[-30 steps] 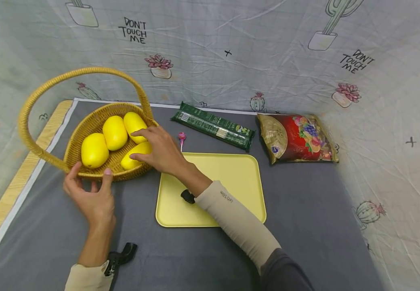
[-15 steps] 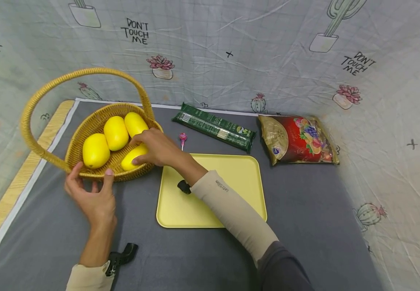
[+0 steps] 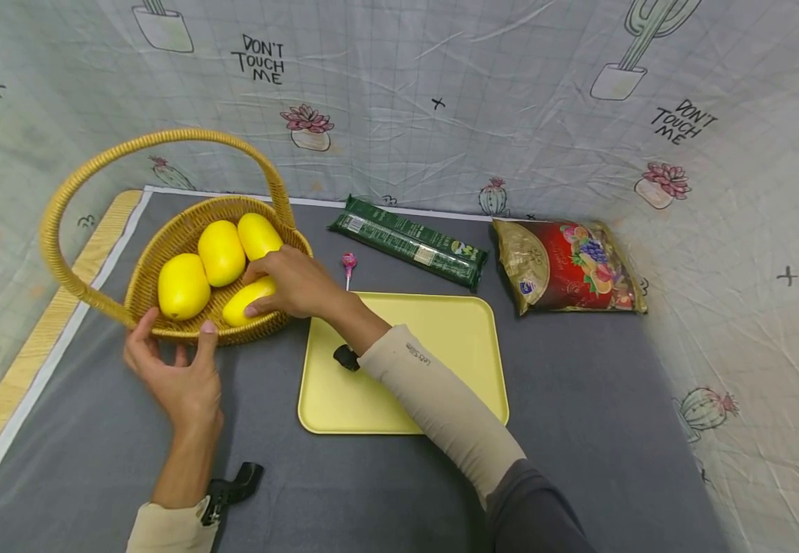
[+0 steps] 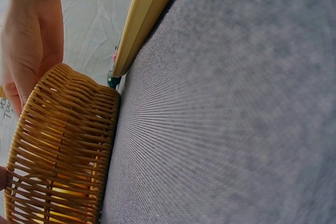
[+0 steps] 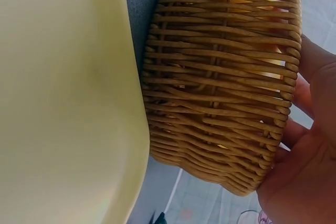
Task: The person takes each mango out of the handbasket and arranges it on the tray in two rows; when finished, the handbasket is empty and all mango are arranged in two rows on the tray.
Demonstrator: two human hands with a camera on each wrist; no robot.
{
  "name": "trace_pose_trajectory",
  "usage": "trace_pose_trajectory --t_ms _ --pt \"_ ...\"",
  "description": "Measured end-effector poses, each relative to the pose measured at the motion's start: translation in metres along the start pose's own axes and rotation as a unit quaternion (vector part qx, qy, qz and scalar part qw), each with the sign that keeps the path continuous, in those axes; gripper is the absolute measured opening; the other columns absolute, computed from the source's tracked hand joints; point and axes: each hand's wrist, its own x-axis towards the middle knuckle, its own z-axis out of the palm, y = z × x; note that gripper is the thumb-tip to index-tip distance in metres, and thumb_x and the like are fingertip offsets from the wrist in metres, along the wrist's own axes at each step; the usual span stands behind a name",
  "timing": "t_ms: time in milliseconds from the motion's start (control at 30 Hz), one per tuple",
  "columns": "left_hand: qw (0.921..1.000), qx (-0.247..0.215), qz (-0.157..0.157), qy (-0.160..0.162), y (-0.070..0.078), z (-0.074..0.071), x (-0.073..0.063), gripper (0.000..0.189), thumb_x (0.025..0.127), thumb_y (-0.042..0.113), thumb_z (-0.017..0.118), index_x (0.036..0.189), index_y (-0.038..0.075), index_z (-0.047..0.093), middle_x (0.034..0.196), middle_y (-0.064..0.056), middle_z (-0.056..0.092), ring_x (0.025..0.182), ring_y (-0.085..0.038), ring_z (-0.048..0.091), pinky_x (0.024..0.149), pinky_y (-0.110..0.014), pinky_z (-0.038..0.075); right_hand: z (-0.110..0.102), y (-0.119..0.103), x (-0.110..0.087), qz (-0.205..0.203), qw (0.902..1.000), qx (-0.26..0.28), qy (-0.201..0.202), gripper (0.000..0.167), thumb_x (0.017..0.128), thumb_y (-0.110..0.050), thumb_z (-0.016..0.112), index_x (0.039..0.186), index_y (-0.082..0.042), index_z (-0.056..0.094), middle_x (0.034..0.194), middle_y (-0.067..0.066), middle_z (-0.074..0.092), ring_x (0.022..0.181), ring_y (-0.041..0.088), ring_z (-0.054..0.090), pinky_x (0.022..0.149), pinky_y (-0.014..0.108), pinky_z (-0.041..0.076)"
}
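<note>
A yellow woven basket [image 3: 144,250] with a tall arched handle stands at the left of the table, several smooth yellow oval fruits inside. My left hand [image 3: 181,384] holds its near rim, thumb over the edge. Reaching over the basket's right side, my right hand [image 3: 299,283] grips the nearest fruit [image 3: 243,303] between thumb and fingers. That fruit lies low in the basket, its right end covered by the hand. In the right wrist view the basket's wall [image 5: 220,77] hides the fingertips and most of the fruit.
A pale yellow tray [image 3: 441,346] lies right of the basket, under my right forearm. Behind it are a pink lollipop [image 3: 349,261] and a long green packet [image 3: 409,242]. A red and gold bag [image 3: 572,265] sits at the back right, before a printed cloth backdrop [image 3: 386,77].
My right hand has come down, and its spread fingers have closed round the nearest fruit. That fruit has shifted slightly left. The left hand stays on the rim.
</note>
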Motion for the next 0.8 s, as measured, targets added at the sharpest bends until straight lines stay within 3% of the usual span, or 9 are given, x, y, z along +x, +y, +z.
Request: trace_pose_trajectory --t_ms 200,533,800 --pt "1.0 -0.002 -0.004 0.001 0.001 0.0 0.0 0.069 0.09 0.004 0.081 0.15 0.02 0.05 0.166 0.002 0.024 0.155 -0.015 0.024 0.124 -0.046 0.025 0.001 0.001 -0.001 -0.013 0.9994 0.006 0.03 0.044 0.087 -0.046 0.085 0.124 -0.024 0.078 0.12 -0.014 0.075 0.105 0.009 0.056 0.094 0.023 0.041" --pt "1.0 0.001 -0.009 0.003 0.005 0.001 -0.001 0.068 0.091 0.005 0.08 0.15 0.021 0.051 0.166 0.003 0.024 0.155 -0.015 0.024 0.123 -0.045 0.025 -0.01 -0.001 -0.008 -0.001 0.9974 -0.001 0.072 0.053 0.086 -0.052 0.084 0.132 -0.025 0.076 0.128 -0.011 0.074 0.113 0.012 0.057 0.1 0.025 0.041" --pt "1.0 0.0 -0.005 0.001 0.004 0.0 -0.002 0.068 0.091 0.006 0.08 0.15 0.019 0.05 0.166 0.002 0.024 0.155 -0.014 0.024 0.124 -0.044 0.025 -0.023 -0.003 -0.023 -0.006 0.9927 0.033 0.116 0.054 0.087 -0.05 0.084 0.133 -0.023 0.075 0.131 -0.007 0.074 0.115 0.012 0.056 0.097 0.024 0.042"
